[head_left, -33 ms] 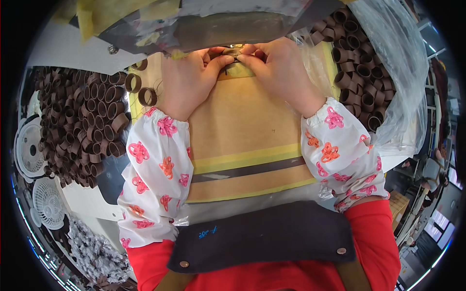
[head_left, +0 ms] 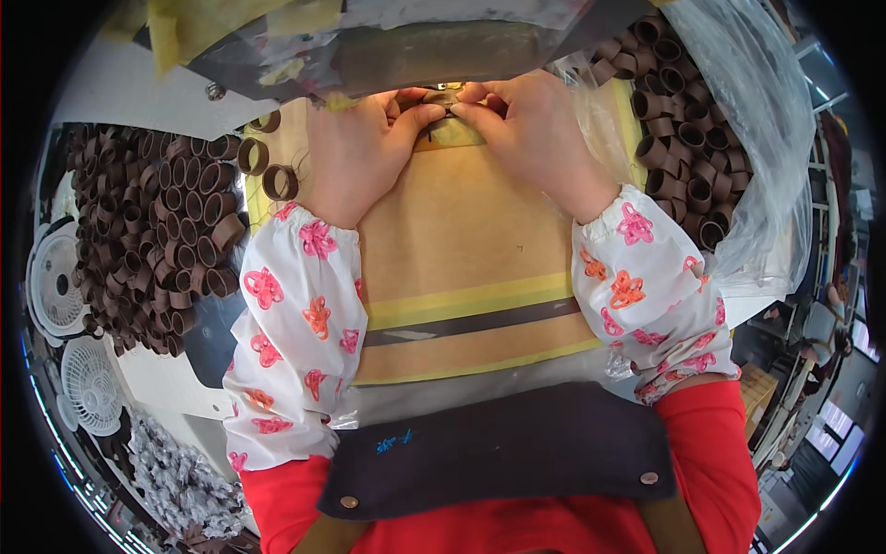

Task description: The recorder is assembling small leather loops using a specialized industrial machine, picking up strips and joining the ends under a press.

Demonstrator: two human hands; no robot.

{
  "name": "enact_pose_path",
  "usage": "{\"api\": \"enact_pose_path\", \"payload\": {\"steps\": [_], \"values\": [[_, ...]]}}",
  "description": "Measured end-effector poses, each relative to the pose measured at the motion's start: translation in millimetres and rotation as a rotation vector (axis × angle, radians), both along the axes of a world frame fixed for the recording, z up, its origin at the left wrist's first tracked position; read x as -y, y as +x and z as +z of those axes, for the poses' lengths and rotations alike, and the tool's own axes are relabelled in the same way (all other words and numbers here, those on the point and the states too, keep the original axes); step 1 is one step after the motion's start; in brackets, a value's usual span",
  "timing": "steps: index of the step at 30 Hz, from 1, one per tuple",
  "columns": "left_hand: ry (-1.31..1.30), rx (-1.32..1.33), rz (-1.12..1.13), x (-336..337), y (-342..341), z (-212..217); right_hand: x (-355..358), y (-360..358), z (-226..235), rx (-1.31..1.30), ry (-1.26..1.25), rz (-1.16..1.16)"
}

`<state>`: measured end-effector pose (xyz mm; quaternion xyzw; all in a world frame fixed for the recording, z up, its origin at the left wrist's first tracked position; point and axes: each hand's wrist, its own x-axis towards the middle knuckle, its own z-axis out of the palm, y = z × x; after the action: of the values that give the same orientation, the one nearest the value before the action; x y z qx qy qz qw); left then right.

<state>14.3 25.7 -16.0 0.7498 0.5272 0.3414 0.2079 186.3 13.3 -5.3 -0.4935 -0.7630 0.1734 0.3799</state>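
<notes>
Both hands meet under the machine head [head_left: 406, 55], in the lit spot at the top of the work surface. My left hand [head_left: 365, 152] is closed, its thumb and fingers pinching the left end of a small dark brown piece [head_left: 440, 98]. From the other side, my right hand [head_left: 535, 134] pinches the same piece, the two thumb tips nearly touching. Fingers cover most of the piece, so its full shape cannot be made out. Below the hands lies a tan board [head_left: 461, 222] edged with yellow tape and crossed by a dark strip.
Many brown rings [head_left: 152, 231] are heaped on the left, with a few loose rings [head_left: 280, 183] beside my left wrist. More rings [head_left: 692, 138] lie at the right against clear plastic sheeting [head_left: 766, 138]. White fans [head_left: 90, 383] stand at the far left. The machine head overhangs my fingers.
</notes>
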Motion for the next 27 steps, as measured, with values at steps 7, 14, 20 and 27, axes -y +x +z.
{"api": "enact_pose_path", "payload": {"steps": [7, 14, 20, 27], "values": [[-0.043, -0.049, 0.018, 3.3, -1.1, 2.7, -1.3, 1.6, 1.6, 0.101, -0.044, -0.046], [-0.061, -0.041, -0.007, 1.5, -0.8, 4.1, -2.7, -1.3, 1.6, 0.141, -0.039, -0.043], [-0.093, -0.043, -0.004, 2.9, -1.5, 4.3, -2.5, -0.4, -0.7, 0.134, -0.018, -0.050], [-0.006, -0.079, -0.014, 1.3, 4.1, 4.7, -0.4, 3.5, -3.2, 0.088, 0.027, -0.050]]}}
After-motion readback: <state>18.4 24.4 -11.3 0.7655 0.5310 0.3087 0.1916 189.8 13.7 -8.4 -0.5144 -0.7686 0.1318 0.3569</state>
